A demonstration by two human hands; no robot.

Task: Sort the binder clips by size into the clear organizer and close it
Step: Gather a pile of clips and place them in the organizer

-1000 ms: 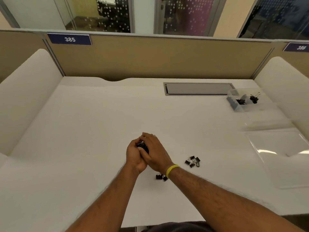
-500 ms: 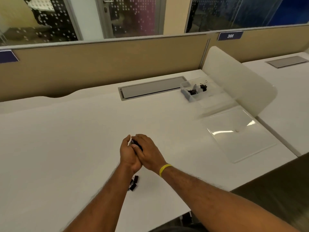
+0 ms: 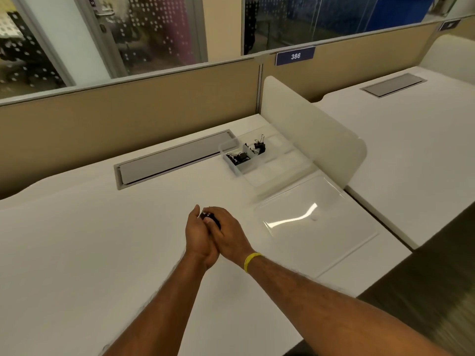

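The table [image 3: 90, 253] lies bare to the left of the hands and toward the recessed grey panel [image 3: 174, 158]. Between the hands and the clear organizer [image 3: 246, 160] the surface is open. Right of that path the organizer's flat lid [image 3: 316, 227] covers the table, and a white divider [image 3: 308, 129] walls off its far side.

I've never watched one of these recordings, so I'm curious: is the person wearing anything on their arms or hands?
Almost nothing. Both forearms are bare, with no sleeves in view, and neither the left hand nor the right hand has a glove or visible ring. The only item worn is a thin yellow wristband on the right wrist.
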